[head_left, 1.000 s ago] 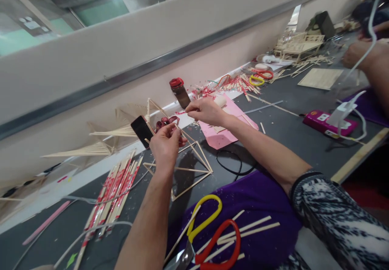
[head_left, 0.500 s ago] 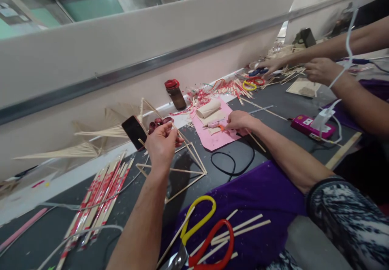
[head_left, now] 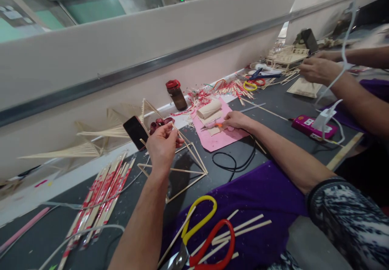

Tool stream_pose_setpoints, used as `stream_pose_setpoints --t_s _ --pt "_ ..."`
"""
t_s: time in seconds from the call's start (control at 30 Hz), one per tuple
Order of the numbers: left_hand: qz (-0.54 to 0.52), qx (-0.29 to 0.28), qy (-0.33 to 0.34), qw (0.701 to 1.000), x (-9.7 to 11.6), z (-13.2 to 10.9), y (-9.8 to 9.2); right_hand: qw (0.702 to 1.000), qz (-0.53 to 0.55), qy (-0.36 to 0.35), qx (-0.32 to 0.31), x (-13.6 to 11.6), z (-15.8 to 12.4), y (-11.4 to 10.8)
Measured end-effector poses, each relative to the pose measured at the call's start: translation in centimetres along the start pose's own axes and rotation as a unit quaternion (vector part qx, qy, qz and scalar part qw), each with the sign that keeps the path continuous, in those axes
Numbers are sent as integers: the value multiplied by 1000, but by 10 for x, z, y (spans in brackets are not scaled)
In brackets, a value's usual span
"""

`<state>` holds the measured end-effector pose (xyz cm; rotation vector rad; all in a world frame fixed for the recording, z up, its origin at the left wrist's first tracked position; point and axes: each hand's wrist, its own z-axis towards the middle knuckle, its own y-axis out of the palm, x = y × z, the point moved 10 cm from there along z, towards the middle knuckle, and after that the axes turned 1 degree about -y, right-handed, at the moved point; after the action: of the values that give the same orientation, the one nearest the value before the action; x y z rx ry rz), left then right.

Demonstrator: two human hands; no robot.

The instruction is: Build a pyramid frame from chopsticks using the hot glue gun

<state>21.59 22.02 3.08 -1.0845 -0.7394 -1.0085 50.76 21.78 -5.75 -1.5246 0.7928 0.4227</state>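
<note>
My left hand (head_left: 162, 142) pinches the upper end of a stick frame (head_left: 185, 169), an angular open structure of thin wooden sticks resting on the dark table. My right hand (head_left: 237, 121) is closed around the grip of a small glue gun (head_left: 216, 126) with an orange trigger, its nozzle pointing left over a pink sheet (head_left: 212, 142). A pale cardboard roll (head_left: 209, 109) lies on that sheet just behind the glue gun. Close by my left hand, a dark phone (head_left: 135, 132) leans upright beside shiny dark red round items (head_left: 158, 125).
Scissors (head_left: 209, 237) with yellow and red handles and loose sticks lie on purple cloth (head_left: 252, 193) in front. Wrapped chopsticks (head_left: 99, 199) lie left. A bottle (head_left: 176, 95) stands by the wall. A black cord (head_left: 234, 166) loops mid-table. A co-worker's hands (head_left: 319, 69) work at right, behind a power bank (head_left: 314, 128).
My right hand has shifted slightly left with the glue gun. My left hand keeps its pinch on the frame. The co-worker's far hand has drawn back from the blue-handled tool toward their other hand.
</note>
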Motion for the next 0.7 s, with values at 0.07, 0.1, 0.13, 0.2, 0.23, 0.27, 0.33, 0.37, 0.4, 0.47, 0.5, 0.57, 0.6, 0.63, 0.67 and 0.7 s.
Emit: stream_pose_setpoints --t_s 0.07,0.1,0.13,0.2,0.23,0.27,0.33,0.37,0.4,0.47,0.5,0.57,0.6,0.63,0.67,0.7 --pt "3 2 3 1000 0 0 -1 999 50 4 -10 1 -2 5" --pt "3 3 4 1000 0 -1 -2 997 74 7 -16 2 -3 8" --pt "1 3 4 1000 0 -1 -2 995 96 10 -21 3 -3 10" --pt "-7 2 1 1000 0 -2 -3 991 131 16 -25 5 -3 13" --pt "-11 3 -2 1000 -1 -2 -4 989 144 18 -23 6 -2 13" --pt "-15 5 -4 1000 -1 -2 -5 987 157 20 -17 7 -1 12" --pt "-21 6 -7 1000 -2 -3 -6 983 184 15 -4 6 1 10" --pt "-22 6 -6 1000 -3 -3 -7 980 198 8 4 4 2 9" --pt "-21 6 -5 1000 -3 -3 -7 977 211 -2 11 2 2 8" --pt "-18 4 -4 1000 -3 -2 -7 971 235 -23 26 -4 3 5" --pt "-15 3 -4 1000 -3 -2 -7 968 247 -32 31 -7 2 4" --pt "-8 0 -5 1000 -2 -2 -5 962 268 -47 33 -13 1 5" --pt "-5 -1 -5 1000 -2 -1 -5 957 285 -53 24 -16 -1 7" --pt "-4 -2 -5 1000 -1 -1 -4 950 307 -58 9 -19 -2 10" --pt "-4 -1 -5 1000 -1 -1 -4 941 331 -62 -9 -21 -3 14" --pt "-4 -1 -5 1000 0 -1 -4 932 355 -65 -26 -24 -4 17"
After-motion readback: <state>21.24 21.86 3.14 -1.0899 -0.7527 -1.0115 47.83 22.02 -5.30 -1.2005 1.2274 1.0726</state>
